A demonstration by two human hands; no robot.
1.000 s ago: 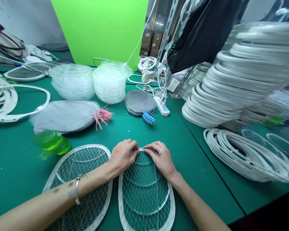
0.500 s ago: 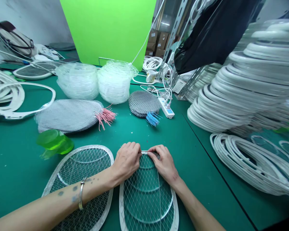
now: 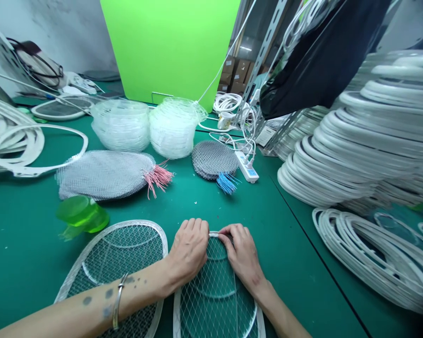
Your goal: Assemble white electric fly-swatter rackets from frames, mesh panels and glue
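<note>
An oval white racket frame [image 3: 176,313] strung with wire mesh lies on the table in front of me. My left hand [image 3: 189,249] is closed at its far rim, with the fingers curled and the fingertips hidden. Close beside it, my right hand [image 3: 242,257] pinches the same rim between thumb and fingers. A short stretch of white edge shows between the two hands. Under my left forearm lies a second meshed racket frame [image 3: 161,230], partly covered by the arm.
Beyond the hands sit a grey mesh stack [image 3: 105,174] with pink wires and a darker mesh stack [image 3: 214,159] with blue wires. Green tape [image 3: 82,213] lies left. Clear plastic rings [image 3: 172,126] and a power strip [image 3: 246,168] stand behind; white frames [image 3: 331,155] pile up right.
The camera view has shifted, so the table and hands appear slightly lower. Both hands stay at the far rim of the same racket frame, with hardly any change in grip.
</note>
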